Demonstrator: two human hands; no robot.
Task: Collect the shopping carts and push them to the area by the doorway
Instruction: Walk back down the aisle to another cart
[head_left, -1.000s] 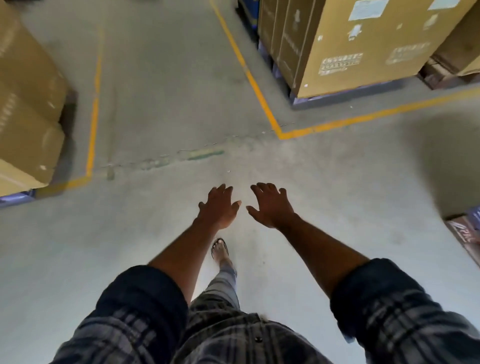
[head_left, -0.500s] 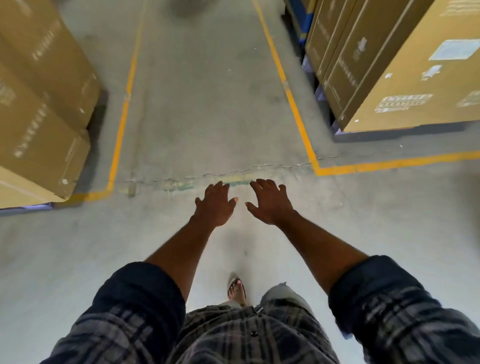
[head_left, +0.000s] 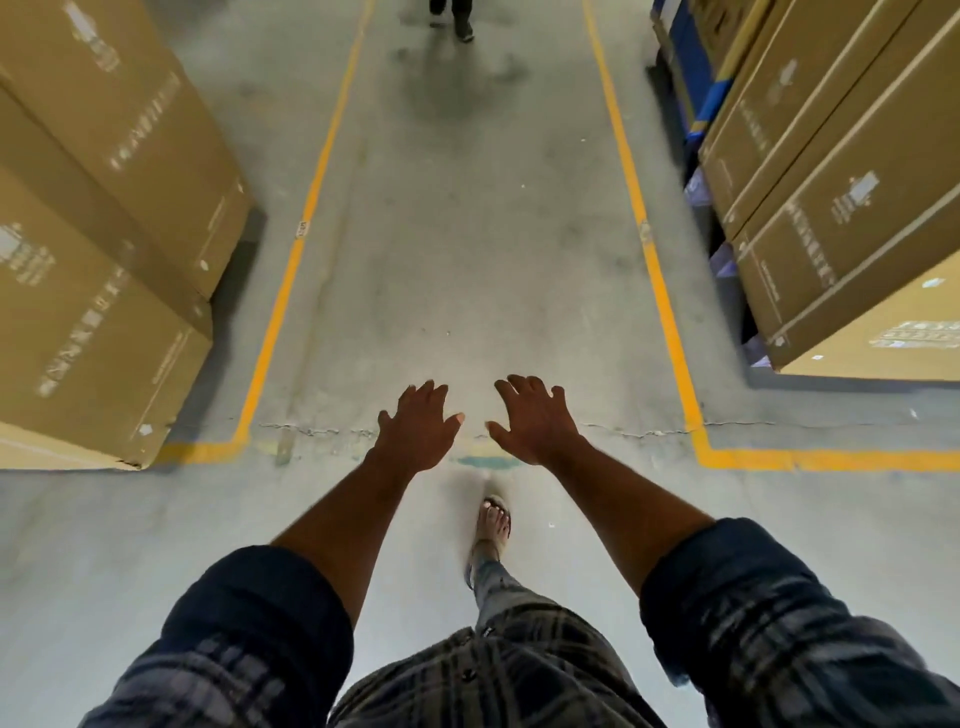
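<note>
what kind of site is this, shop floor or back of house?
Most likely a warehouse or stockroom: large cardboard boxes are stacked on both sides, and yellow floor lines mark out an aisle on the bare concrete floor.

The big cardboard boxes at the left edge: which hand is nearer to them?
Left. The left hand hovers to the right of the boxes; the right hand is farther right.
</note>
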